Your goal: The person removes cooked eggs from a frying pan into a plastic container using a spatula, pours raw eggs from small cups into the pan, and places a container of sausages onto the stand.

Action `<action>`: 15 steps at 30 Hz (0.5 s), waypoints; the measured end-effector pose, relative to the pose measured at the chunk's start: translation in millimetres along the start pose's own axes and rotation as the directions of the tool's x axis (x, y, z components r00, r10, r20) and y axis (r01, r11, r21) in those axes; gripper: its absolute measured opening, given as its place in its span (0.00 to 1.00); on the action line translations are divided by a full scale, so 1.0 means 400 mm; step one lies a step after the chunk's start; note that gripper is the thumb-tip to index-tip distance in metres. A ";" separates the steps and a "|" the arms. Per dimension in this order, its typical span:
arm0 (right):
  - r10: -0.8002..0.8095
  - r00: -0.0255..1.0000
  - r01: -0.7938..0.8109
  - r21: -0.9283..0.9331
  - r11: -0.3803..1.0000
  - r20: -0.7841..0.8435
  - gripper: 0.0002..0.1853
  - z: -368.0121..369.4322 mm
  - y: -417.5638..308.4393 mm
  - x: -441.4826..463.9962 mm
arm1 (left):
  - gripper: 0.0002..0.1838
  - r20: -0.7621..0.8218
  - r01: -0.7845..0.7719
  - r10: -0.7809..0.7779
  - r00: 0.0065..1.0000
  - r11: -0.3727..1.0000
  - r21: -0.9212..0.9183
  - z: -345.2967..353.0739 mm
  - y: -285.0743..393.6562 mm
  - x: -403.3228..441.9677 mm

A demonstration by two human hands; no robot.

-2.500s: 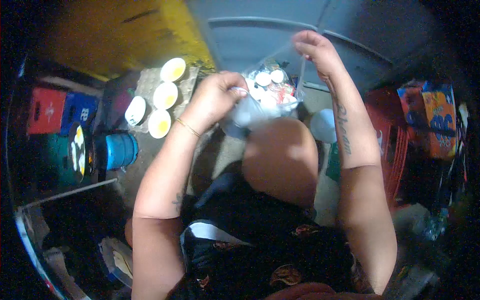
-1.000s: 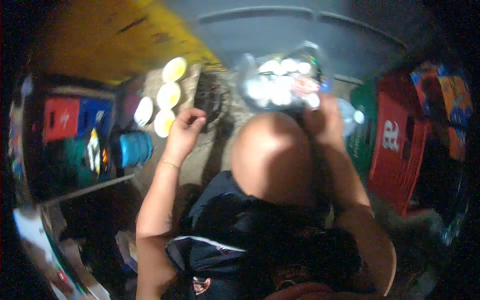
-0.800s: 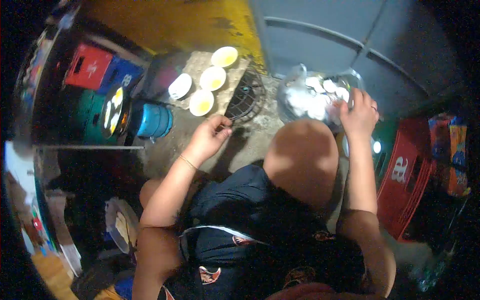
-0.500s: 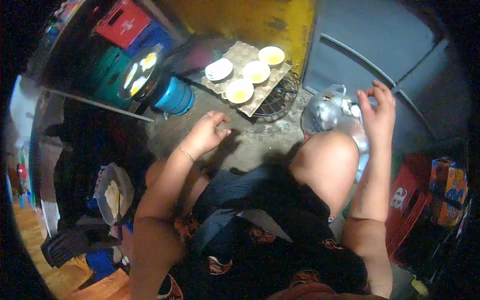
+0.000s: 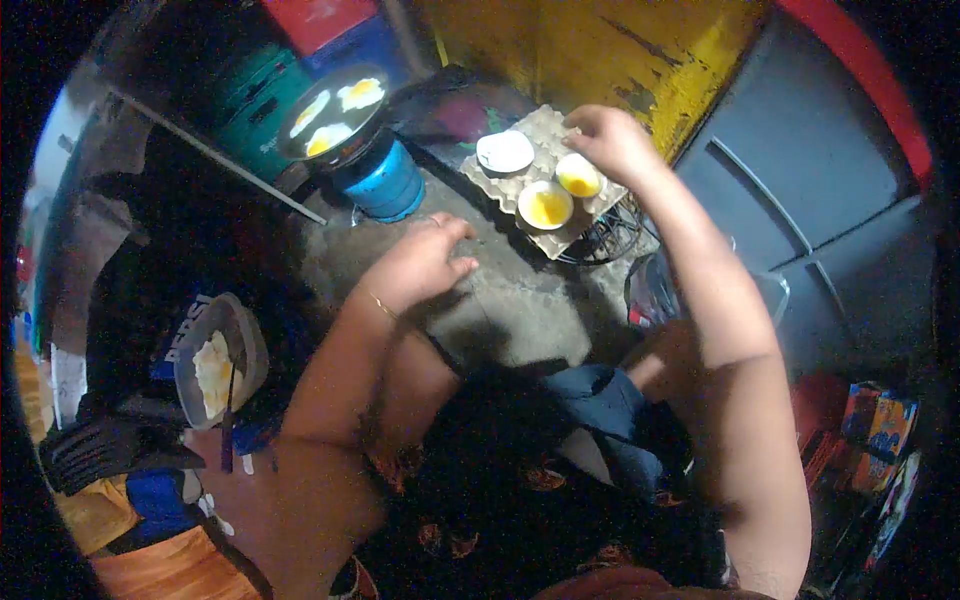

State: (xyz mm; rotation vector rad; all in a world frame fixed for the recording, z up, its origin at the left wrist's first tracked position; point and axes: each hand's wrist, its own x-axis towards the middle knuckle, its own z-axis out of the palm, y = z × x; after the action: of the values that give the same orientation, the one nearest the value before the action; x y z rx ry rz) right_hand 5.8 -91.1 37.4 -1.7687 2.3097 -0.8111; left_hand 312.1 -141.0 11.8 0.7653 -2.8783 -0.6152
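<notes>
1. Currently, three bowls are visible on one cardboard egg tray (image 5: 549, 128): one white bowl (image 5: 505, 152), one nearer yellow-filled bowl (image 5: 545, 206) and one farther yellow-filled bowl (image 5: 579, 176).
2. The two yellow-filled bowls sit side by side, openings upward; their row runs from near left to far right. Their rims are round and give no long axis. The white bowl's facing cannot be told.
3. The tray points one corner toward the person; its sides look nearly equal, so its long axis cannot be told. A round wire grate (image 5: 612, 242) shows beneath its right edge.
4. The right hand (image 5: 620, 145) is over the tray's far right edge, fingers bent downward. Whether it pinches anything cannot be told.
5. The left hand (image 5: 425, 262) is loosely curled, thumb apart from the fingers, near the tray's left side.
6. One pan (image 5: 362, 122) holds three eggs (image 5: 360, 92) above one blue cylinder (image 5: 385, 182).
</notes>
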 end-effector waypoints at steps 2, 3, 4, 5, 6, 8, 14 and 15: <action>0.089 0.993 -0.076 -0.162 0.984 0.072 0.19 0.096 -0.017 0.070 | 0.22 0.075 -0.058 0.056 0.996 0.998 0.027 -0.001 -0.011 -0.008; 0.117 0.987 -0.093 -0.209 0.974 0.108 0.19 0.144 -0.020 0.101 | 0.22 0.051 -0.127 0.126 0.991 0.992 0.011 0.023 -0.042 -0.003; 0.149 0.979 -0.110 -0.253 0.961 0.141 0.19 0.181 -0.029 0.127 | 0.22 0.066 -0.084 0.086 0.994 0.996 -0.044 0.020 -0.056 0.007; 0.138 0.978 -0.091 -0.270 0.958 0.158 0.19 0.213 -0.030 0.146 | 0.22 0.085 -0.039 0.047 0.995 0.994 -0.100 0.021 -0.066 0.019; 0.143 0.973 -0.072 -0.350 0.934 0.181 0.20 0.247 -0.032 0.171 | 0.22 0.107 0.007 0.009 0.994 0.988 -0.155 0.023 -0.075 0.032; 0.185 0.953 -0.081 -0.386 0.919 0.240 0.21 0.324 -0.005 0.230 | 0.18 0.035 0.145 -0.141 0.989 0.942 -0.303 0.069 -0.134 0.092; 0.196 0.969 -0.160 -0.226 0.961 0.149 0.21 0.305 0.009 0.260 | 0.12 -0.053 0.394 -0.458 0.887 0.813 -0.429 0.159 -0.252 0.359; 0.205 0.972 -0.188 -0.147 0.971 0.111 0.21 0.305 0.044 0.261 | 0.14 -0.047 0.407 -0.536 0.843 0.693 -0.595 0.195 -0.260 0.397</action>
State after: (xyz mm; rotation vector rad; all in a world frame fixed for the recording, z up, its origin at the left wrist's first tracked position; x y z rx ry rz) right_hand 7.9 -226.0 -51.5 -1.5544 2.4569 -0.5073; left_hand 206.3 -274.1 -103.0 1.3656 -2.0838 -1.2749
